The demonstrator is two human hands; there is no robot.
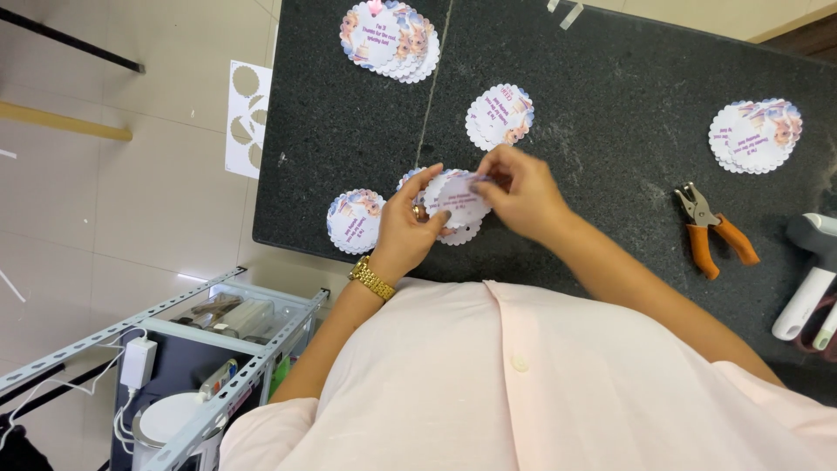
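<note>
The tag point(459, 199) sits between both hands over the desk point(610, 105) — left hand point(405, 228) pinching its left edge, right hand point(521, 194) clamped on its top-right rim.

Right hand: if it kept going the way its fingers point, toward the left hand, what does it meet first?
The right hand pinches the top edge of the scalloped round tag. Going on, it would first meet the left hand on the tag's other side, though depth is unclear.
</note>
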